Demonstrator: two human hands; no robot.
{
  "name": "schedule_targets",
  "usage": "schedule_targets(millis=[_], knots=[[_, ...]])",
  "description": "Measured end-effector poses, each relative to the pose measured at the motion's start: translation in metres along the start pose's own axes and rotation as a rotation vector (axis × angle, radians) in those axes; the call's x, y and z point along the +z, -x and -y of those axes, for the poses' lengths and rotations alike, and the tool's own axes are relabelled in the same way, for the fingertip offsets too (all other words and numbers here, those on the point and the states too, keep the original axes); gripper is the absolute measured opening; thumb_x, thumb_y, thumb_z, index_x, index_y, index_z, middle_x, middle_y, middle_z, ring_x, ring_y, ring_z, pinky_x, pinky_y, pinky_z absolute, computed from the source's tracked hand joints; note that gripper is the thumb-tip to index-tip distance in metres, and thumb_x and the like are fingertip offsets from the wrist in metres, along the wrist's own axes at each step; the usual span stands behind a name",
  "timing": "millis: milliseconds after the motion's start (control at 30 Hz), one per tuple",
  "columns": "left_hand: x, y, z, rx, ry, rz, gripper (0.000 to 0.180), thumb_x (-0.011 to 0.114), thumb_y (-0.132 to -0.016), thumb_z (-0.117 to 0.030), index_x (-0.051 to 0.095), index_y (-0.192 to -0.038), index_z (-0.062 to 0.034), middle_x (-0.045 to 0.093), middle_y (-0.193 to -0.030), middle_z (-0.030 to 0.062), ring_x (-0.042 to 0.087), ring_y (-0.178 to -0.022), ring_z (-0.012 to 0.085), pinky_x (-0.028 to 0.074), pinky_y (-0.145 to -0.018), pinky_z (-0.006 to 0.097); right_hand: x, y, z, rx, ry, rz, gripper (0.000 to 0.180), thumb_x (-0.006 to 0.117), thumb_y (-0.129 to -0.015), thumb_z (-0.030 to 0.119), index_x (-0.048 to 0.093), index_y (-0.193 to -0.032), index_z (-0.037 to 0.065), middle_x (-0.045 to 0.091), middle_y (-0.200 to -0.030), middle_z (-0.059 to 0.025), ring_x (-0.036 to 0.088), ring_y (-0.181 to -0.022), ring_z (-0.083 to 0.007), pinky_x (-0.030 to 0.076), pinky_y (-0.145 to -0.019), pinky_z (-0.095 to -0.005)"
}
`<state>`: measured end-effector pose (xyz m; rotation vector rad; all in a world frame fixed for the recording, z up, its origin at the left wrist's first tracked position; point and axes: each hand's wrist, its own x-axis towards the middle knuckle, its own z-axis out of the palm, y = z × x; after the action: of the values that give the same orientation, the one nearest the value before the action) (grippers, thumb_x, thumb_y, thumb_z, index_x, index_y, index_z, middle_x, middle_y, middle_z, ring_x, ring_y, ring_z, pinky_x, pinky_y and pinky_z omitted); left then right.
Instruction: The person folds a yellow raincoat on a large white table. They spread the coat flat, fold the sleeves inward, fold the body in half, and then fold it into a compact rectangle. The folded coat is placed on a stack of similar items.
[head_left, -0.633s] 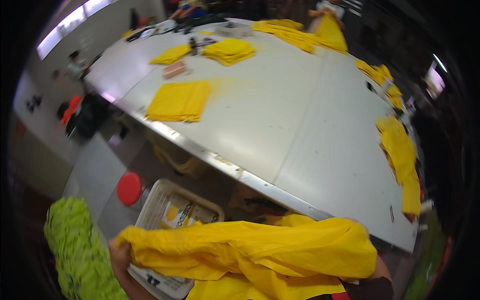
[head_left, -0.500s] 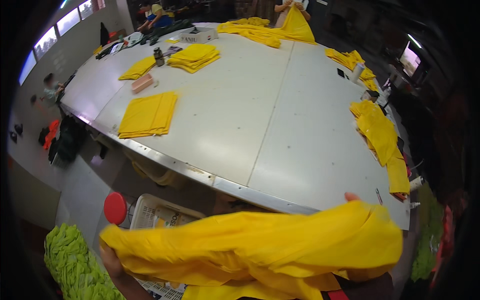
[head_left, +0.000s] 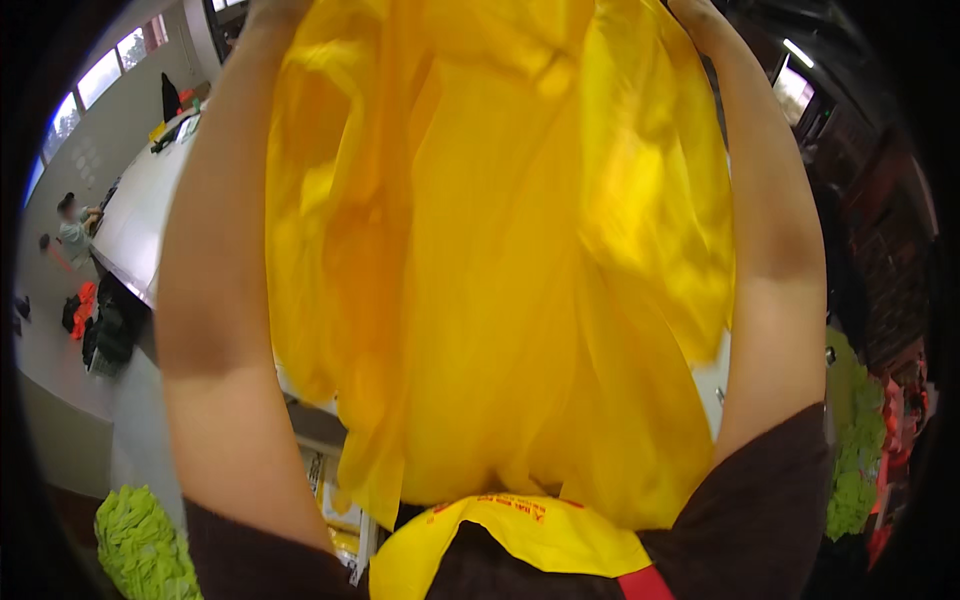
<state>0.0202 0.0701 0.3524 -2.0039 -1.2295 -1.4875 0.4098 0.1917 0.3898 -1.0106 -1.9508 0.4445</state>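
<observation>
A large yellow garment (head_left: 490,250) of thin, shiny cloth hangs spread out in front of me and fills the middle of the view. Loose folds drop along both its sides, and its lower edge reaches down near my chest. My left arm (head_left: 220,250) is raised along its left side, my right arm (head_left: 780,250) along its right. Both hands are up at the top edge, where the garment hangs from them; the fingers themselves are cut off or hidden by the cloth. A yellow apron (head_left: 560,535) with a red strap lies over my dark shirt.
Most of the white table (head_left: 150,215) is hidden behind the cloth. Lime-green cloth is heaped on the floor at lower left (head_left: 145,545) and at right (head_left: 855,480). A person (head_left: 75,230) is at the far left, near dark and orange things (head_left: 90,315). A crate shows below.
Both arms have gone up, lifting the yellow garment from a low bundle held sideways to hanging spread out. It now covers the table and the folded yellow stacks.
</observation>
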Motion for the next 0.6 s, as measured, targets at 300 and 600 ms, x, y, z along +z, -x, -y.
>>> schedule_targets(millis=[300,600], knots=[[0.093,0.476,-0.015,-0.676,-0.309,0.818,0.080,0.065,-0.075,-0.047,0.036,-0.133,-0.0014,0.032,-0.138,0.0244,0.026,-0.130,0.0380,0.019,-0.105,0.052,0.208,0.382,-0.251,0.737,-0.266,0.455,0.059,0.047,-0.092,0.035,0.032,-0.134,-0.002,0.036,-0.136,-0.0183,0.033,-0.128,-0.0267,0.026,-0.105,-0.0362],[0.104,0.531,0.035,-0.590,-0.376,0.727,0.079,0.066,-0.074,-0.048,0.039,-0.129,0.0012,0.034,-0.136,0.0259,0.029,-0.128,0.0391,0.019,-0.105,0.052,0.290,0.501,-0.103,0.710,0.164,0.288,0.062,0.062,-0.076,0.030,0.043,-0.125,-0.002,0.043,-0.127,-0.0233,0.038,-0.120,-0.0387,0.030,-0.102,-0.0438]])
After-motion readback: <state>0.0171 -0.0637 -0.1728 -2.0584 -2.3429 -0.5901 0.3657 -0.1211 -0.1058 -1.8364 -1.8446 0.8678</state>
